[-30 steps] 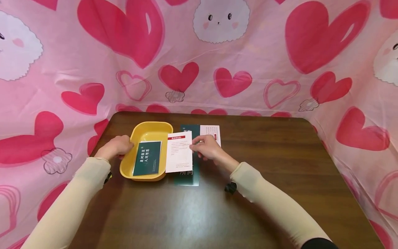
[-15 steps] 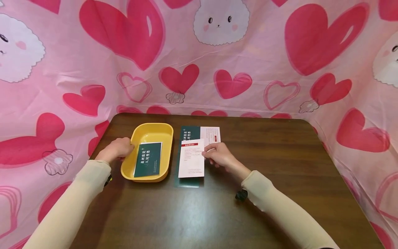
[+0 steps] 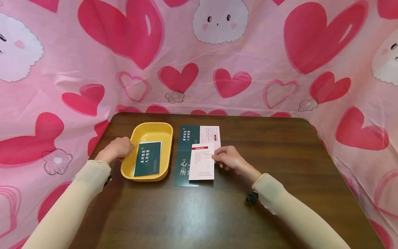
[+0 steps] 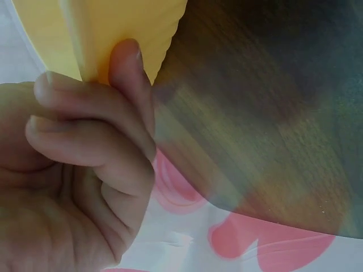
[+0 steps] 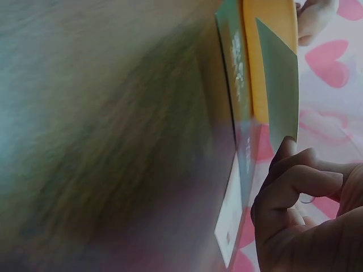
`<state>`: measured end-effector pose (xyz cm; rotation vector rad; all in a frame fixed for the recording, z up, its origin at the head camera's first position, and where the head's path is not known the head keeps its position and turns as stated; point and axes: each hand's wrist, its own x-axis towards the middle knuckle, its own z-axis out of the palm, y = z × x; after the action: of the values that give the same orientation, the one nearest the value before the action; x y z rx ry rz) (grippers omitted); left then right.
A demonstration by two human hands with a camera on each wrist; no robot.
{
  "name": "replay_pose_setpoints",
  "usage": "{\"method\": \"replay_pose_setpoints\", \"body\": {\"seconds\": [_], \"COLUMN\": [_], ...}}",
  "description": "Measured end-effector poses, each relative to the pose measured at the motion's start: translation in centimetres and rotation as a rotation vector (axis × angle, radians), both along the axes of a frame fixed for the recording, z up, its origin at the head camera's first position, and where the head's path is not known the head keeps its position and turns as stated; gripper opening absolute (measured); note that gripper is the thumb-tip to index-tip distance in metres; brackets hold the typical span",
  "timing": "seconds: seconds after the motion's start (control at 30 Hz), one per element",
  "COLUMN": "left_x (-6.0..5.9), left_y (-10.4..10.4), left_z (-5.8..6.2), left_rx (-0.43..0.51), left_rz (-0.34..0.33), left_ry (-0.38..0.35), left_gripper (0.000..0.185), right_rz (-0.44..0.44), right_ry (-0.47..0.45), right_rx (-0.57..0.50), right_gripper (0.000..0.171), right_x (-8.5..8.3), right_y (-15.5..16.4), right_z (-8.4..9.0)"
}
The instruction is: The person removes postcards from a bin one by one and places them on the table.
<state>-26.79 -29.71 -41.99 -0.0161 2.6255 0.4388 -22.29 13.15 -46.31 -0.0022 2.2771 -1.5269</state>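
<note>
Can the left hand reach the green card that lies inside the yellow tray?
Probably yes. The left hand already grips the yellow tray at its near rim, and the green card lies uncovered just beside its fingers.

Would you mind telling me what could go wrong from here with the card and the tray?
1. The right hand pinches the white card only at its right edge, so it might slip or bend.
2. The card overlaps the green leaflet; dragging it could shift the leaflet.
3. The left hand holds just the left rim of the yellow tray, so a knock may tip it.
</note>
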Motion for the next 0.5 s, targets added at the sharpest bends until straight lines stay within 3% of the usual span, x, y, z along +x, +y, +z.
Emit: {"method": "replay_pose_setpoints", "body": {"seconds": [0.2, 0.5], "left_x": [-0.4, -0.6], "left_y": [0.0, 0.1], "left_z": [-0.1, 0.4], "left_rx": [0.021, 0.028], "left_rz": [0.043, 0.044], "left_ry": [-0.012, -0.01], "left_gripper": [0.031, 0.032], "right_rz": [-0.007, -0.018], "right_ry": [-0.022, -0.045], "right_rx": [0.007, 0.021], "right_gripper": [0.017, 0.017], "right_x": [0.4, 0.7], "right_y": [1.1, 2.5], "right_z": [-0.5, -1.3]}}
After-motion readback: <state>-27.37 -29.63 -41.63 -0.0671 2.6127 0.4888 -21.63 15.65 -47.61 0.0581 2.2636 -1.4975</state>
